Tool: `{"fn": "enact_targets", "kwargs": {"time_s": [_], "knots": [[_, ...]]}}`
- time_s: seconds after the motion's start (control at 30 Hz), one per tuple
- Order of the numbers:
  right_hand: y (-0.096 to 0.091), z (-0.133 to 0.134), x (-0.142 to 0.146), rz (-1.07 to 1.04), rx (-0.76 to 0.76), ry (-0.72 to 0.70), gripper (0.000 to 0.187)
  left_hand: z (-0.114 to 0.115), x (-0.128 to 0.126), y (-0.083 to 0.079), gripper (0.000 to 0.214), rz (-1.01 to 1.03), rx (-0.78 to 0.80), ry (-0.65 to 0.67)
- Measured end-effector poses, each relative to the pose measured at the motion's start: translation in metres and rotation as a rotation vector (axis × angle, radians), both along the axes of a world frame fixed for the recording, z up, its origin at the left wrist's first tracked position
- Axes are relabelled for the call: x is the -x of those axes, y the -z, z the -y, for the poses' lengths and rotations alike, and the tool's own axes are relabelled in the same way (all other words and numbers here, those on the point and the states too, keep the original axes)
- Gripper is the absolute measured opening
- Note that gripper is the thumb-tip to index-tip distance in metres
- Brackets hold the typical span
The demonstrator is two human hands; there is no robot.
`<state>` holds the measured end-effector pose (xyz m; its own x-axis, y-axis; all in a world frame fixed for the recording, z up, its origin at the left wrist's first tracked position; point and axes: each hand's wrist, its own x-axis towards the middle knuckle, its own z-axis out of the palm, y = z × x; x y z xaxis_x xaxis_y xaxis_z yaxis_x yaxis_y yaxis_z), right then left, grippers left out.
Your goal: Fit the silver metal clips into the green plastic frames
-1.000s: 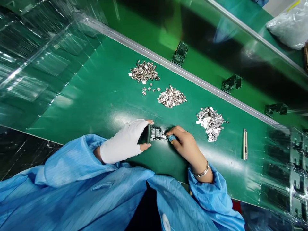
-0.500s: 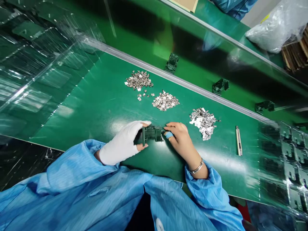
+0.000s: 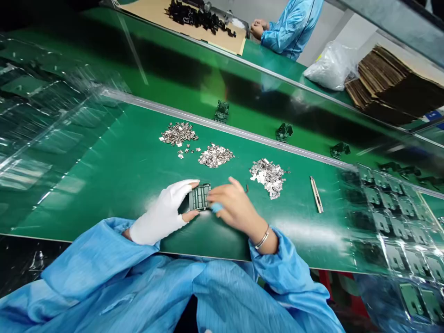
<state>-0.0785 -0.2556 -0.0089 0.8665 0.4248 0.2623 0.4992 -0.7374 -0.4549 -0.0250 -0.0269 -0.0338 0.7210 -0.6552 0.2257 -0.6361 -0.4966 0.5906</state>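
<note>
A dark green plastic housing with a ribbed, slotted face (image 3: 200, 197) is held over the front of the bench. My left hand (image 3: 161, 212), in a white glove with bare fingertips, grips its left side between fingers and thumb. My right hand (image 3: 234, 206) is at the housing's right edge, a blue wrap on one digit. Its fingertips are smeared by motion, so whether they grip the housing is unclear. Beyond my hands lie three heaps of small silvery metal pieces: a left heap (image 3: 178, 133), a middle heap (image 3: 215, 155) and a right heap (image 3: 268, 177).
A slim cutter-like tool (image 3: 316, 194) lies to the right. Clear trays of green parts (image 3: 391, 212) stand at far right, more clear plastic trays (image 3: 45, 106) at left. Past a metal rail (image 3: 243, 132), several green housings (image 3: 221, 111) sit. A co-worker's blue sleeve (image 3: 284, 34) shows behind.
The housing has been turned, so its slotted face now shows. My right hand has shifted over its right edge. The camera view has tilted up, bringing the co-worker's hands and a cardboard stack into sight.
</note>
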Motion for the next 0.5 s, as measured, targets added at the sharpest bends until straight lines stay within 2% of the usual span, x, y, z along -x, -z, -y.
{"fn": "enact_targets", "kwargs": {"time_s": [0.1,0.17,0.23,0.33,0.4,0.5], "knots": [[0.004,0.046,-0.011,-0.007,0.051,0.420,0.025,-0.001,-0.002,-0.003,0.056,-0.018,-0.016,0.029],[0.009,0.072,-0.015,-0.056,0.168,0.569,0.026,-0.002,-0.003,-0.003,0.056,-0.041,-0.023,0.058],[0.016,0.086,-0.017,-0.096,0.268,0.615,0.026,-0.003,-0.004,-0.003,0.056,-0.056,-0.029,0.088],[0.022,0.088,-0.018,-0.093,0.332,0.630,0.022,-0.004,-0.005,-0.003,0.061,-0.060,-0.023,0.121],[0.023,0.087,-0.016,-0.069,0.300,0.649,0.022,-0.005,-0.005,-0.005,0.064,-0.075,-0.018,0.130],[0.018,0.093,-0.014,-0.044,0.156,0.700,0.024,-0.006,-0.007,-0.011,0.064,-0.099,-0.002,0.113]]}}
